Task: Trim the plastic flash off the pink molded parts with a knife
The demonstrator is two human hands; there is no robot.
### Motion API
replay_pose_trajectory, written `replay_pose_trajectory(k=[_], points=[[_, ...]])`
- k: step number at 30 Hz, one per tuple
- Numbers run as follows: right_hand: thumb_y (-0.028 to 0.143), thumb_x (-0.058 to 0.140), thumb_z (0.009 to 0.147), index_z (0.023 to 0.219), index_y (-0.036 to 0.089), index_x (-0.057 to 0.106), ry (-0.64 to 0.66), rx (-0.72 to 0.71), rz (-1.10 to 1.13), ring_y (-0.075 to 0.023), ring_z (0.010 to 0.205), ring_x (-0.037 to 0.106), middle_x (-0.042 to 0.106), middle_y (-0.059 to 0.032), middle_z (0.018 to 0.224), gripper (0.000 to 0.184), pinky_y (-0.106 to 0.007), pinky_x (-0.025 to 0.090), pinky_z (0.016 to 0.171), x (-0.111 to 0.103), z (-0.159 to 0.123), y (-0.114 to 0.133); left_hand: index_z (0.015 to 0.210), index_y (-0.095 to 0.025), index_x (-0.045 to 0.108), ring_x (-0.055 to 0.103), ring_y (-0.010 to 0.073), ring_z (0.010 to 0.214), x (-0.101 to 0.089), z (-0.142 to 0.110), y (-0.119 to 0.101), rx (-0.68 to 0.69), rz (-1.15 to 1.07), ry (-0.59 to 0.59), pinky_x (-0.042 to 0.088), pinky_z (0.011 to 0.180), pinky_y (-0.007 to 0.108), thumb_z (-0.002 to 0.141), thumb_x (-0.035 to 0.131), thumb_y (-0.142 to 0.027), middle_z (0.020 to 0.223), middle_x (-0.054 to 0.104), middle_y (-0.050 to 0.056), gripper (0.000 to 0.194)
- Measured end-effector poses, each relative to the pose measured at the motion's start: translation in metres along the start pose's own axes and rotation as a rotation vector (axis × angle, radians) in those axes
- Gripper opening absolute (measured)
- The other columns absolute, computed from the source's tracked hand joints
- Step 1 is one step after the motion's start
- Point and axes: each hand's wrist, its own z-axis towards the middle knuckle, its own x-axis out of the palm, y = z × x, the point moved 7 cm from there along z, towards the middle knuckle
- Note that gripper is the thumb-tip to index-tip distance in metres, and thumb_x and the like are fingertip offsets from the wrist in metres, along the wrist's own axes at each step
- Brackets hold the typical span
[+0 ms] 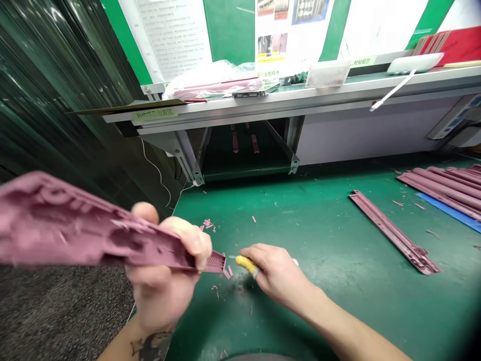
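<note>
My left hand [169, 265] is closed around a long mauve plastic part [86, 225], holding it raised and tilted over the table's left edge. Its ribbed inner side faces me, and its near end is blurred. The narrow far end points right, towards my right hand [278, 273]. That hand is closed on a small knife-like tool [232, 256], mostly hidden in the grip; only a thin pale tip shows, close to the part's end. A yellow cover [246, 263] with a pale band sits on the right thumb. Mauve scraps [227, 273] lie below the part's end.
On the green table [300, 220], a single mauve strip [393, 230] lies at right. Beyond it, several similar strips [447, 185] are stacked by a blue sheet [451, 213]. A metal-edged shelf [278, 103] spans the back, above a chute [244, 163] holding small mauve pieces.
</note>
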Motion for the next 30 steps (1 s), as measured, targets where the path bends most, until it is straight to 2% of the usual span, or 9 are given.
replay_pose_trajectory(k=[6,11,14,19,21,23,25,28,30], points=[[0.013,0.040,0.089,0.098,0.021,0.057,-0.144,0.073,0.395,-0.0119,0.071,0.056,0.062,-0.0006,0.083,0.021,-0.022,0.044,0.066,-0.015,-0.009,-0.011,0.112,-0.040,0.057,0.038,0.0070,0.040,-0.023,0.022,-0.019,0.143,-0.120,-0.116,0.021,0.036,0.027,0.090,0.049,-0.051,0.067,0.055,-0.008,0.026],[0.038,0.061,0.086,0.104,0.020,0.061,0.015,0.167,0.729,-0.0091,0.058,0.043,0.052,0.0041,0.068,0.026,-0.021,0.040,0.056,0.018,-0.003,0.010,0.111,-0.034,0.059,0.031,0.0068,0.042,-0.032,0.029,-0.011,0.079,-0.276,-0.195,0.019,0.034,0.023,0.099,0.015,-0.047,0.068,0.055,-0.004,0.047],[0.047,0.063,0.083,0.079,0.016,0.062,0.036,0.227,0.918,-0.0081,0.054,0.040,0.048,0.0045,0.062,0.031,-0.021,0.038,0.053,0.035,0.002,0.004,0.112,-0.033,0.059,0.030,0.0060,0.042,-0.040,0.033,-0.005,0.035,-0.345,-0.223,0.025,0.033,0.020,0.098,0.024,-0.048,0.068,0.054,-0.004,0.040],[0.049,0.062,0.082,0.073,0.019,0.053,-0.367,0.339,0.867,-0.0079,0.050,0.038,0.044,0.0055,0.059,0.033,-0.021,0.037,0.049,0.014,-0.004,-0.031,0.112,-0.030,0.059,0.034,0.0042,0.044,-0.064,0.043,0.004,-0.034,-0.455,-0.316,0.030,0.035,0.015,0.092,0.045,-0.046,0.069,0.055,-0.004,0.029],[0.046,0.069,0.078,0.087,0.019,0.059,-0.384,0.227,0.720,-0.0112,0.063,0.050,0.057,-0.0018,0.081,0.030,-0.022,0.042,0.054,0.003,-0.006,-0.018,0.109,-0.030,0.059,0.036,0.0047,0.045,-0.070,0.047,0.008,-0.049,-0.470,-0.360,0.031,0.035,0.015,0.091,0.049,-0.044,0.069,0.055,-0.004,0.026],[0.042,0.078,0.069,0.107,0.021,0.060,-0.320,0.060,0.600,-0.0180,0.087,0.058,0.059,-0.0090,0.110,0.047,-0.023,0.048,0.061,-0.001,-0.006,0.007,0.104,-0.029,0.060,0.038,0.0052,0.045,-0.074,0.051,0.015,-0.062,-0.480,-0.403,0.032,0.036,0.015,0.091,0.050,-0.042,0.068,0.054,-0.004,0.022],[0.037,0.080,0.068,0.110,0.023,0.061,-0.248,-0.095,0.532,-0.0216,0.099,0.060,0.062,-0.0093,0.112,0.048,-0.026,0.051,0.071,0.000,-0.005,0.031,0.100,-0.026,0.061,0.041,0.0052,0.047,-0.078,0.054,0.026,-0.073,-0.475,-0.443,0.034,0.038,0.015,0.091,0.050,-0.041,0.067,0.053,-0.004,0.020],[0.032,0.068,0.082,0.094,0.022,0.066,-0.218,-0.135,0.556,-0.0185,0.091,0.065,0.071,-0.0052,0.096,0.015,-0.029,0.050,0.082,-0.001,-0.001,0.040,0.106,-0.027,0.060,0.056,0.0066,0.067,-0.090,0.052,0.039,-0.031,-0.223,-0.510,0.046,0.056,0.015,0.090,0.053,-0.035,0.085,0.058,-0.001,0.019],[0.032,0.065,0.085,0.091,0.021,0.066,-0.195,-0.009,0.660,-0.0154,0.076,0.065,0.072,-0.0040,0.090,0.013,-0.027,0.052,0.072,-0.003,0.002,0.027,0.124,-0.032,0.052,0.056,0.0147,0.106,-0.097,0.042,0.032,0.145,0.235,-0.559,0.049,0.083,0.025,0.085,0.062,-0.029,0.116,0.056,0.003,0.040]])
